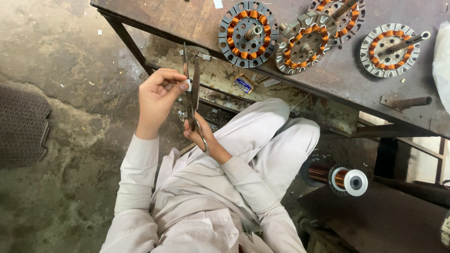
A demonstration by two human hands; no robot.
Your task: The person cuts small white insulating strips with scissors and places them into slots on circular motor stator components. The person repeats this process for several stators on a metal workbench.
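Your left hand is pinching a small pale strip between the parted blades of long grey metal scissors, upright, gripped by your right hand below.

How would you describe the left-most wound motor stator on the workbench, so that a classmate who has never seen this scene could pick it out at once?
Start at the dark metal workbench across the top of the view, where four round stators with copper windings lie. Take the one nearest the bench's left end, the dark stator, just above the scissors. Its rim is dark grey, while its neighbours are pale silvery metal.
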